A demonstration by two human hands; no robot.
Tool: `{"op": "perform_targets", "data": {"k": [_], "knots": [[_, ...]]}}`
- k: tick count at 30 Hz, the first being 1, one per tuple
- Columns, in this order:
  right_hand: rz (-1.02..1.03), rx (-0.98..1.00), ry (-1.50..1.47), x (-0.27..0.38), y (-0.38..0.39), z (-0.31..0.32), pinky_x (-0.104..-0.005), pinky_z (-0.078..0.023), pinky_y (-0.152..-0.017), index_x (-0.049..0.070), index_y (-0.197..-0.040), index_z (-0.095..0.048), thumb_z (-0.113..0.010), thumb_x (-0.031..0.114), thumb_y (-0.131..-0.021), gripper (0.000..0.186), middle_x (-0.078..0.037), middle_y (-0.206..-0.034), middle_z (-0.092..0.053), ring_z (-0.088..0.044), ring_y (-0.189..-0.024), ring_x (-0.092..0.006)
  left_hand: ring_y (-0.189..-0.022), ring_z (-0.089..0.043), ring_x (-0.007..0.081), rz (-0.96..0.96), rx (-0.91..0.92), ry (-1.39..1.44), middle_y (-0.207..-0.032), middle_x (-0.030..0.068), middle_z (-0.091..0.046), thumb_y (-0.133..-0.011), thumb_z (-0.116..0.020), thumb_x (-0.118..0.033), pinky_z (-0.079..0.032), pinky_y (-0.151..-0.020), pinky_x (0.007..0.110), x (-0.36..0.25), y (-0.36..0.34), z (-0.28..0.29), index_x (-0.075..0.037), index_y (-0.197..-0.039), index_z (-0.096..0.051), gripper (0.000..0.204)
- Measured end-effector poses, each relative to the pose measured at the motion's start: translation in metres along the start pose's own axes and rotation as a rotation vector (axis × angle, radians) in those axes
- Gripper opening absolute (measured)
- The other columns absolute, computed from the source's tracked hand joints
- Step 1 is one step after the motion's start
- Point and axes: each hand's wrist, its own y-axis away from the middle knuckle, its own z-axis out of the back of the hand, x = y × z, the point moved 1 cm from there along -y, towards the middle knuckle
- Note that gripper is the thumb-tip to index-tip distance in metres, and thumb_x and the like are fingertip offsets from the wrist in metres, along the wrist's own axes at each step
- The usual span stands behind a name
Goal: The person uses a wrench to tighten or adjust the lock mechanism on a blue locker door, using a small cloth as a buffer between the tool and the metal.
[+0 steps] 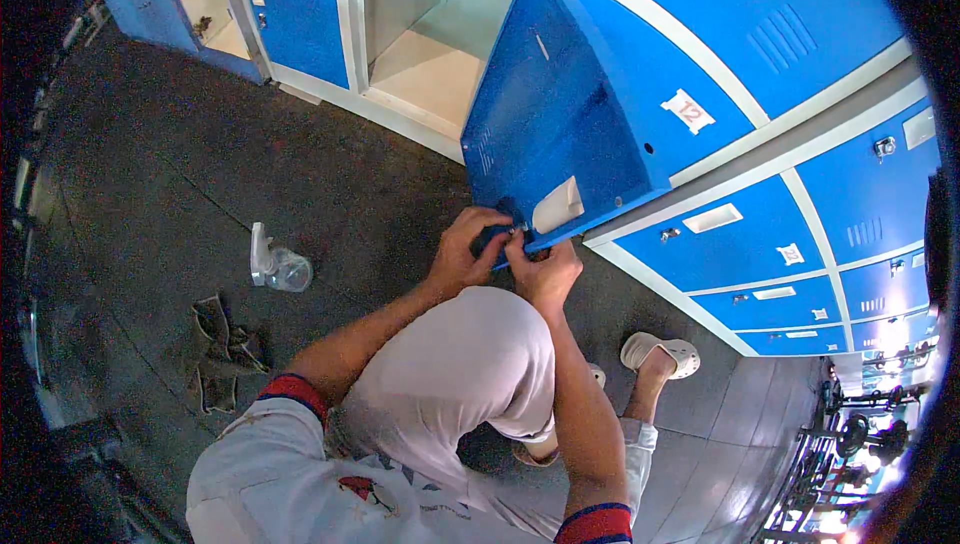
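A blue locker door (550,84) stands swung open beside its cream-lined compartment (420,64), with a white paper-like piece (557,203) on its inner face. At the door's lower near corner, my left hand (470,244) and my right hand (543,269) come close together around a small lock fitting (514,224). The fingers of each are curled and pinched there; what exactly they grip is too small and partly hidden to make out. My forearms reach up on either side of my raised, pale-trousered knee.
Closed blue lockers (740,234) run to the right. A clear spray bottle (285,269) and a dark folded cloth (225,349) lie on the dark floor (170,194). A foot in a beige clog (670,354) is right of my knee. Gym weights (870,434) show at far right.
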Motion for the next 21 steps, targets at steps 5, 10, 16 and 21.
{"op": "perform_targets", "data": {"k": [5, 10, 16, 21], "knots": [[0.014, -0.007, 0.029, 0.004, 0.0, 0.001, -0.0378, -0.049, -0.057, 0.001, -0.074, -0.06, -0.072, 0.016, -0.064, 0.022, -0.014, -0.07, -0.061, -0.061, -0.064, -0.0324, -0.084, -0.059, 0.0282, 0.093, -0.046, 0.039, -0.088, 0.0129, -0.061, -0.074, -0.062, -0.001, -0.048, -0.074, 0.037, 0.002, 0.009, 0.003, -0.003, -0.089, -0.061, 0.015], [0.013, -0.011, 0.008, 0.003, -0.001, 0.002, -0.0381, -0.049, -0.059, 0.001, -0.074, -0.06, -0.072, 0.015, -0.065, 0.021, -0.015, -0.069, -0.061, -0.061, -0.064, -0.0325, -0.081, -0.059, 0.0297, 0.061, -0.036, -0.052, -0.083, 0.0122, -0.061, -0.072, -0.064, -0.003, -0.048, -0.071, 0.037, 0.002, 0.003, -0.001, -0.003, -0.087, -0.061, 0.015], [-0.008, 0.011, 0.001, 0.002, 0.0, 0.002, -0.0383, -0.048, -0.06, -0.001, -0.076, -0.06, -0.071, 0.015, -0.065, 0.022, -0.016, -0.072, -0.062, -0.061, -0.065, -0.0343, -0.08, -0.059, 0.03, -0.111, -0.068, -0.07, -0.085, 0.0129, -0.061, -0.071, -0.064, 0.0, -0.048, -0.071, 0.037, 0.006, 0.001, -0.001, -0.003, -0.087, -0.061, 0.016], [-0.024, 0.008, -0.018, 0.003, 0.0, 0.002, -0.0376, -0.049, -0.06, -0.001, -0.077, -0.061, -0.072, 0.014, -0.064, 0.022, -0.017, -0.074, -0.063, -0.062, -0.067, -0.0335, -0.081, -0.058, 0.0296, 0.113, -0.051, 0.058, -0.088, 0.0128, -0.06, -0.07, -0.064, 0.001, -0.047, -0.074, 0.037, 0.003, 0.006, 0.002, -0.003, -0.087, -0.06, 0.018]]}}
